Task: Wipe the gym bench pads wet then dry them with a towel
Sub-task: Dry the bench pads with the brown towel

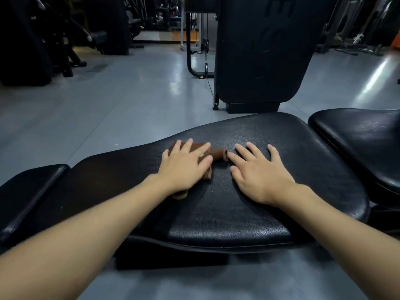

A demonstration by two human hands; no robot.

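A long black bench pad [249,213] lies across the middle of the view. On it sits a small brown cloth [218,154], crumpled. My left hand [184,167] lies flat on top of the cloth, fingers spread, covering most of it. My right hand [257,172] rests flat on the bare pad just right of the cloth, fingers apart, its index fingertip touching the cloth's right end. A second black pad [363,144] adjoins at the right, and a smaller black pad [26,191] at the left.
A tall black machine housing [259,50] stands on the grey floor [108,94] right behind the bench. A cable and frame [203,50] run beside it. Dark gym machines [43,40] fill the far left, more equipment the far right.
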